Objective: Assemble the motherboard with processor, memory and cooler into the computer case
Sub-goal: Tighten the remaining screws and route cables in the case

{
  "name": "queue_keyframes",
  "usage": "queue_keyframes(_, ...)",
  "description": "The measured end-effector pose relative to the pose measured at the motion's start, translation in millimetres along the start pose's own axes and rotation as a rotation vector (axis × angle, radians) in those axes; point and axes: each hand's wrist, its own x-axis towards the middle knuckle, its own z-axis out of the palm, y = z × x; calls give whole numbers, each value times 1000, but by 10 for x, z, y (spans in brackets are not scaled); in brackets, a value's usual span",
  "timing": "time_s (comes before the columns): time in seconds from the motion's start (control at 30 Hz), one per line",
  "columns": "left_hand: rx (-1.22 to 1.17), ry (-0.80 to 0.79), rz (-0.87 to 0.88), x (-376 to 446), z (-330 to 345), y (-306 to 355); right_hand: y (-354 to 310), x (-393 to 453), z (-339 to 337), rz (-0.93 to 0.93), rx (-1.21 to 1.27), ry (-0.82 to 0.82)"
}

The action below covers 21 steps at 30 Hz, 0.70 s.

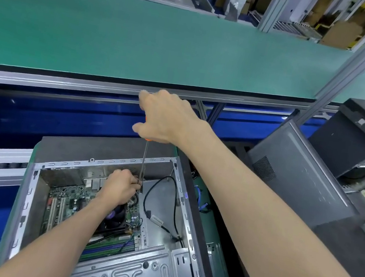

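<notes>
Green motherboard inside grey computer case, both hands, right hand, left hand, gripping upright screwdriver

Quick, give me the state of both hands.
Left hand: pinching the screwdriver shaft low inside the computer case.
Right hand: gripping the screwdriver's orange handle at the top.
</notes>
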Motion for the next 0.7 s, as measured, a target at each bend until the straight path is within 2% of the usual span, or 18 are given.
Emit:
queue_keyframes(0.07,-9,-1,0,11,8,-15,2,0,-36,-30,144,-83)
queue_keyframes(0.13,9,0,4,17,10,-16,-25,-4,-18,-15,179,-51)
queue_keyframes(0.3,12,1,10,17,-6,4,-49,-7,94,73,-134,175)
queue_keyframes(0.37,21,1,13,3,-3,8,-41,-25,59,34,-110,133)
queue_keyframes(0.47,14,9,6,10,12,-2,9,-26,-22,-23,106,-34)
queue_keyframes(0.53,12,11,-1,26,30,-18,10,-15,-30,-21,150,-53)
queue_keyframes(0.6,11,13,-10,36,39,-27,11,2,5,38,80,10)
queue_keyframes(0.7,-1,14,-13,45,34,-11,41,6,54,113,-164,125)
